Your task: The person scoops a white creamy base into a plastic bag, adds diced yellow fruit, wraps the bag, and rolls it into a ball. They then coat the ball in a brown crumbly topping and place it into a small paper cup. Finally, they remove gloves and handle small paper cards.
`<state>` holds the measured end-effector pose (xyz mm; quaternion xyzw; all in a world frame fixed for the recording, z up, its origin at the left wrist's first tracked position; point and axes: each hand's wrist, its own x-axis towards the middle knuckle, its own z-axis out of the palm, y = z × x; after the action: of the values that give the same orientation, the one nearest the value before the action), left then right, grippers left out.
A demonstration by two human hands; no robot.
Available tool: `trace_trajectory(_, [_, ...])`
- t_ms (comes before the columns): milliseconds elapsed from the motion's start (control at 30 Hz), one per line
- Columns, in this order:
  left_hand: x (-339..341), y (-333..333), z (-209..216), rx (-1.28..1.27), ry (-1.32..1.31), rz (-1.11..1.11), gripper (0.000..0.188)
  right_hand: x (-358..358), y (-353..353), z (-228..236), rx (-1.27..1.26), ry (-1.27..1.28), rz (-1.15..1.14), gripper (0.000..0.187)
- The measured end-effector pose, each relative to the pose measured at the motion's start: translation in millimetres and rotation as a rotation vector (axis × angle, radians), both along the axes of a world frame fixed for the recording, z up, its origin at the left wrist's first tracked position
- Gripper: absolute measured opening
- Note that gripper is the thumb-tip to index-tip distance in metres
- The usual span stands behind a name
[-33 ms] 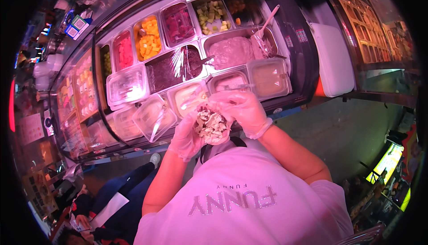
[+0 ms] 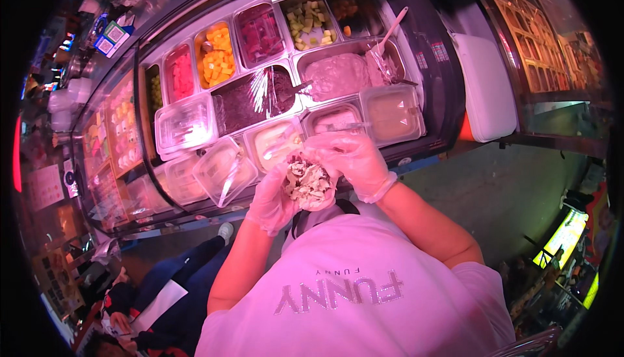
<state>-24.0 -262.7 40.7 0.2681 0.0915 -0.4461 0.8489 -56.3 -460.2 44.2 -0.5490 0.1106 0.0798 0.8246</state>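
In front of my chest, over the near edge of the counter, is a pale dough wrapper (image 2: 327, 204) filled with a lumpy mix of whitish cream and dark bits (image 2: 307, 183). My left hand (image 2: 272, 194), in a clear plastic glove, curls round its left side. Gloved too, my right hand (image 2: 353, 160) has its fingers bent together at the upper right rim. The fingertips there partly hide the wrapper's edge. Just beyond my hands sit a tub of pale cream (image 2: 273, 144) and a tub of pinkish filling (image 2: 335, 120) with a utensil lying across it.
Beyond lie pans of dark filling (image 2: 250, 100), purple paste (image 2: 338, 74) with a spatula (image 2: 393, 30), orange cubes (image 2: 218, 58) and green cubes (image 2: 309, 22). Lidded clear tubs (image 2: 224, 171) line the near left. A white board (image 2: 484, 90) stands right. Another person (image 2: 172, 292) is at lower left.
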Motion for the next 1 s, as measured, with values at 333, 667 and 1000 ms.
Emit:
trace_trajectory(333, [-2,7,-1,0.007,0.002,-0.008,0.069,19,-16,-13,-0.783,-0.857,0.053,0.029])
trace_trajectory(667, [-5,7,-19,-0.161,0.145,-0.004,0.058,33,-28,17,-0.994,-0.717,0.426,0.029])
trace_trajectory(1000, [5,9,-25,-0.335,0.222,0.167,0.067,57,-77,-140,-1.86,-0.376,0.733,0.019])
